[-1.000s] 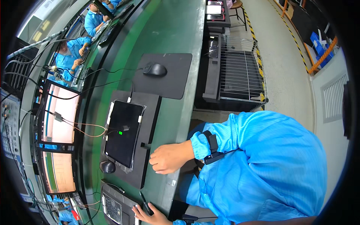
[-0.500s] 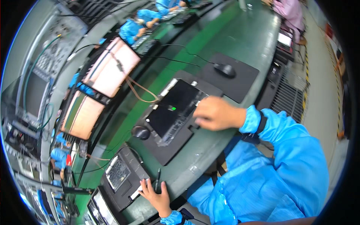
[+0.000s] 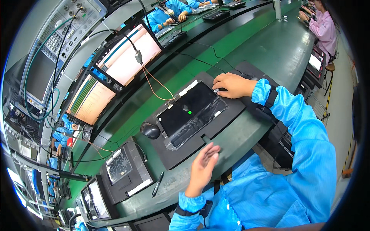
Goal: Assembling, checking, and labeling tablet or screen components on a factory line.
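Observation:
My right hand [image 3: 233, 85] is at the far right corner of a black tablet-like panel [image 3: 189, 109], its fingers curled round something small and dark that I cannot make out. The panel, with clear film and a small green square on it, lies on a black mat [image 3: 179, 159]. My left hand [image 3: 203, 165] hovers over the near edge of the bench with fingers extended and nothing in it. A black mouse [image 3: 149, 130] sits beside the panel's left end. Partly behind my right hand, a dark shape rests on another black pad [image 3: 266, 79].
A black pen [image 3: 158, 184] lies on the green bench [image 3: 266, 50] near a dark fixture [image 3: 133, 179]. Two monitors [image 3: 129, 57] stand beyond, with thin brown cables [image 3: 154, 79] running to the panel. An instrument [image 3: 58, 42] stands upper left. Co-workers in blue and pink [image 3: 324, 29] sit farther off.
My right hand has moved farther away, to the panel's far right corner. My left hand has lifted from beside the fixture and pen and moved right. The whole view has shifted.

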### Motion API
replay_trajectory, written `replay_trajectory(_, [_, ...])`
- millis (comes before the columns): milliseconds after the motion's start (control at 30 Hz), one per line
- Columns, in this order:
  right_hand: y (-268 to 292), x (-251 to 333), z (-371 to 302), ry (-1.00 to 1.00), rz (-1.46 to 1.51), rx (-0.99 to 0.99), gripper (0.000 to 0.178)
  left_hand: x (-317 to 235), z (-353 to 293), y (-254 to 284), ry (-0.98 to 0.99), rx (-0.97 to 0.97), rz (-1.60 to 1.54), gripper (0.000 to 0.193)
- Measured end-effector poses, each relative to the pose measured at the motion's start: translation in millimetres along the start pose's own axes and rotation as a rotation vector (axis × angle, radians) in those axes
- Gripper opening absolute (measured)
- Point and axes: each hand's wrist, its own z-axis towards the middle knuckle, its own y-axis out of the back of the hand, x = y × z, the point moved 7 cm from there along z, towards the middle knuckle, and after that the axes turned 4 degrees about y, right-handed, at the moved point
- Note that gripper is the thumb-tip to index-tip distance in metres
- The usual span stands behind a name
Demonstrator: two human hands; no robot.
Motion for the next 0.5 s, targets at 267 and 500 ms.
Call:
replay_trajectory(267, [-3,0,11,0.107,0.082,0.109,0.015,19,58,-44,0.518,0.090,-1.075,0.061])
replay_trajectory(500, [38,22,9,0.049,0.217,0.175,0.018,28,79,-47,0.525,0.091,-1.387,0.058])
